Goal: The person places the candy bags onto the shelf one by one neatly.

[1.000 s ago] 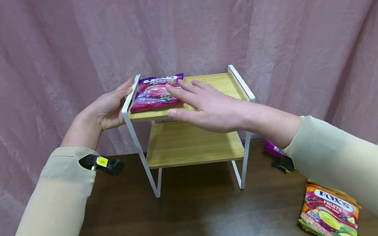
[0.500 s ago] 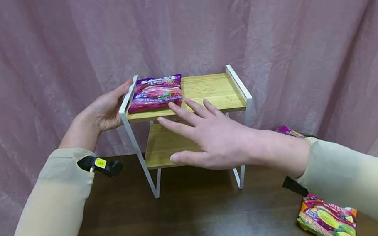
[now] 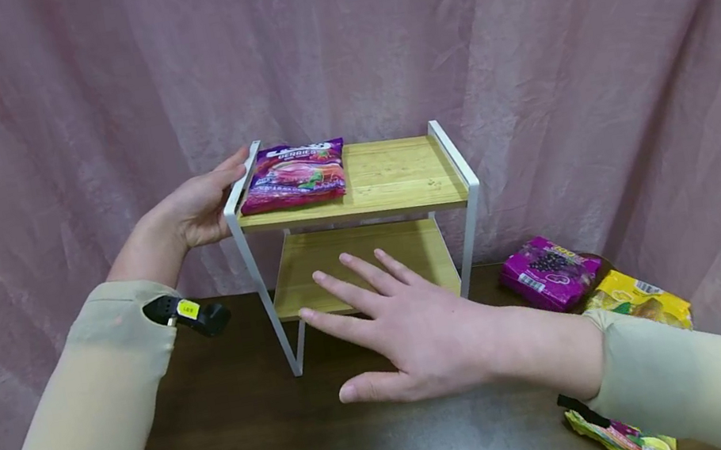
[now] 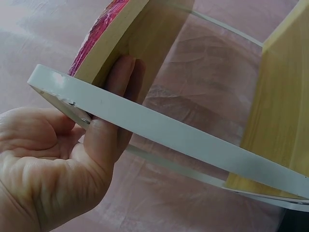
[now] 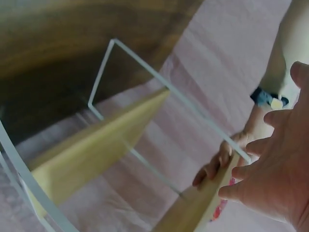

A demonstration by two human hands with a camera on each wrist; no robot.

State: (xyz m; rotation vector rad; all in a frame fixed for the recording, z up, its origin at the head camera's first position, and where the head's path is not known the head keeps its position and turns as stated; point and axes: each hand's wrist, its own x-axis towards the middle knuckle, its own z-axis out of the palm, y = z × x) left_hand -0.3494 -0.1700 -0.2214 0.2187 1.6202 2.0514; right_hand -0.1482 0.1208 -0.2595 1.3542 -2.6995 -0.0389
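My left hand (image 3: 201,207) grips the upper left side of a two-tier shelf rack (image 3: 404,169) with wooden boards and a white metal frame. In the left wrist view, fingers (image 4: 119,77) of that hand reach through the frame under the top board. A purple-pink bag of berry candy (image 3: 296,176) lies flat on the left half of the top board. My right hand (image 3: 415,328), fingers spread and holding nothing, hovers in front of the lower board (image 3: 320,264) and overlaps its right part in the head view.
Right of the rack, a purple candy bag (image 3: 548,272) with dark berries lies on the dark wooden table (image 3: 225,442). A yellow candy bag (image 3: 645,299) is beside it. My right sleeve partly covers another colourful bag (image 3: 618,437) nearer the front. A pink curtain (image 3: 327,38) hangs behind.
My right hand has drawn back and down from over the berry candy bag to before the lower board. The left hand keeps its grip. The purple and yellow bags at right have come into view.
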